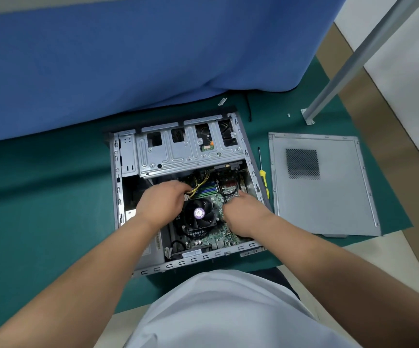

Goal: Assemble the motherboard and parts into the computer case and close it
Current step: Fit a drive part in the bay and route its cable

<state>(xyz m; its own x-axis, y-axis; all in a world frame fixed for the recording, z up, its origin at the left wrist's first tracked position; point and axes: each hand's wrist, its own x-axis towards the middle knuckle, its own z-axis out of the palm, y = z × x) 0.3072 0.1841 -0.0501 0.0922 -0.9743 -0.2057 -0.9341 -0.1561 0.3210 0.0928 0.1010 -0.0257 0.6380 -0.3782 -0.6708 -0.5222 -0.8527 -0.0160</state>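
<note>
Computer case, open on green mat, motherboard seated inside: left hand pinches yellow-black power cable, right hand finger state indiscernible; risk judged: misaligned connector forced, bending pins.

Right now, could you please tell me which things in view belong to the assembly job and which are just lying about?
Belongs to the job:
computer case, open
motherboard
cooler fan
yellow and black cables, held by the left hand
right hand, on the board
side panel
screwdriver

Just lying about:
blue cloth
metal leg
small metal clip
</note>
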